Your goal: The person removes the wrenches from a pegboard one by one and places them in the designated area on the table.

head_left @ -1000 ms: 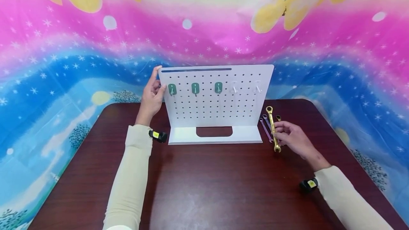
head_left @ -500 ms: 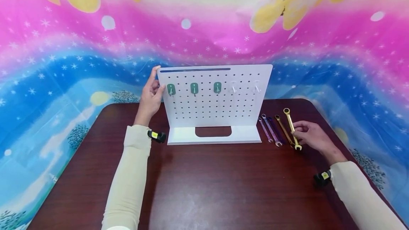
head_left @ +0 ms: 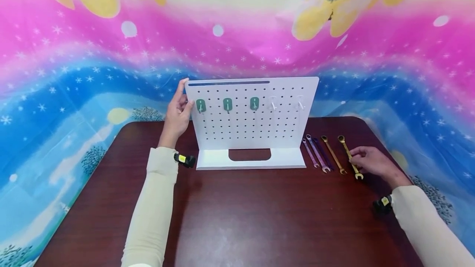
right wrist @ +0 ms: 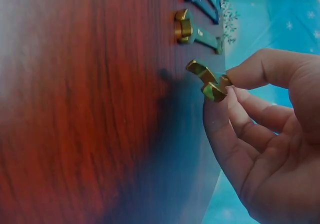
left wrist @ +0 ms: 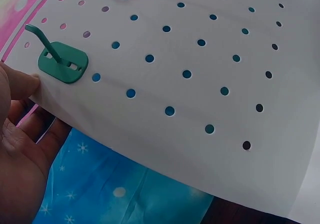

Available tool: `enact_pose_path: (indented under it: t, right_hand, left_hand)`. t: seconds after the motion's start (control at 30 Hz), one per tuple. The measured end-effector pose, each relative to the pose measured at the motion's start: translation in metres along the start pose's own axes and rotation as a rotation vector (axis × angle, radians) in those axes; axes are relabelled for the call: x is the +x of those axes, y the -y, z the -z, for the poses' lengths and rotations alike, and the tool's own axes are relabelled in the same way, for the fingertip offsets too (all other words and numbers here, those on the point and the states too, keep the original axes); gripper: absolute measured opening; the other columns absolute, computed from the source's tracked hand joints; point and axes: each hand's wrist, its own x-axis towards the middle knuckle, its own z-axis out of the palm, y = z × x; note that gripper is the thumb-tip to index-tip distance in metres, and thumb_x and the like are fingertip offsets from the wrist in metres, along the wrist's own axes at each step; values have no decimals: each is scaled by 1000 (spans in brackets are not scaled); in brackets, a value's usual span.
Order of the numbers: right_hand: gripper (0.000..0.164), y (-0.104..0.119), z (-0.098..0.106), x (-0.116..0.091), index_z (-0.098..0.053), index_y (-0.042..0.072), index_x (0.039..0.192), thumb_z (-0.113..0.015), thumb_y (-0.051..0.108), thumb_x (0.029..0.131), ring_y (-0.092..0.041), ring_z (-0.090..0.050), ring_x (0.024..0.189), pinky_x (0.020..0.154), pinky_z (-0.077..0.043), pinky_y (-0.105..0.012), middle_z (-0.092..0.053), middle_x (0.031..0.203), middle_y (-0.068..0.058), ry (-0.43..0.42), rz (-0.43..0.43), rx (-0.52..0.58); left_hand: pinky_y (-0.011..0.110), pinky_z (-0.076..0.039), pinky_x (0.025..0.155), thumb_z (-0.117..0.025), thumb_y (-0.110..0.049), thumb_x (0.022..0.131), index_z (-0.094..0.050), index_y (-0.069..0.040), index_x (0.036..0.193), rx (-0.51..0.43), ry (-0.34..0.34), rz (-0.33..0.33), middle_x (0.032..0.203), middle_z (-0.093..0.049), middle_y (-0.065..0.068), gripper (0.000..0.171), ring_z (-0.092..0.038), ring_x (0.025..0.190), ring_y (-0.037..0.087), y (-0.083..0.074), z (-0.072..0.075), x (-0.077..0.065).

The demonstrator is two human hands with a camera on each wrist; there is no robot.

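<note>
My left hand (head_left: 176,114) pinches the left edge of a white pegboard (head_left: 245,129) near its upper corner, thumb in front and fingers behind. The board stands upright on its own base. Beside the thumb, in the left wrist view, is a green hook (left wrist: 63,62). Over at the right of the table, my right hand (head_left: 375,162) holds a gold wrench (head_left: 349,155) between thumb and fingers, its open end toward me. In the right wrist view the wrench's open jaw end (right wrist: 207,81) sticks out from the fingertips, close over the wood.
A gold-brown wrench (head_left: 333,154), a purple wrench (head_left: 318,152) and more wrenches lie side by side right of the board. Three green hooks and two clear hooks (head_left: 273,104) line the board. A printed cloth (head_left: 237,52) hangs behind the dark table (head_left: 259,213).
My right hand has carried the gold wrench rightward, away from the other wrenches, and lowered it toward the table. The left hand stays on the board's edge.
</note>
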Motion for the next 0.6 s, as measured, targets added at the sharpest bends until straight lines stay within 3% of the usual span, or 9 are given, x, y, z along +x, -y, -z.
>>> enact_pose_path:
  t: [0.47,0.6]
  right_hand:
    - [39,-3,-5,15,-56,-16,128,-55,16,106,-25,-58,77,68,-56,-39,-64,93,-13,-15,-16,-108]
    - [38,-2,-6,22,-56,-16,128,-56,14,105,-25,-61,79,68,-56,-39,-66,98,-17,-20,-19,-119]
  left_hand:
    - [46,-51,87,-51,1,107,-34,-25,162,-2,-13,4,116,-65,25,64,-65,94,30,0,-1,0]
    - [46,-51,87,-51,1,107,-34,-26,162,-4,-12,1,115,-66,25,64,-65,93,31,1,-1,1]
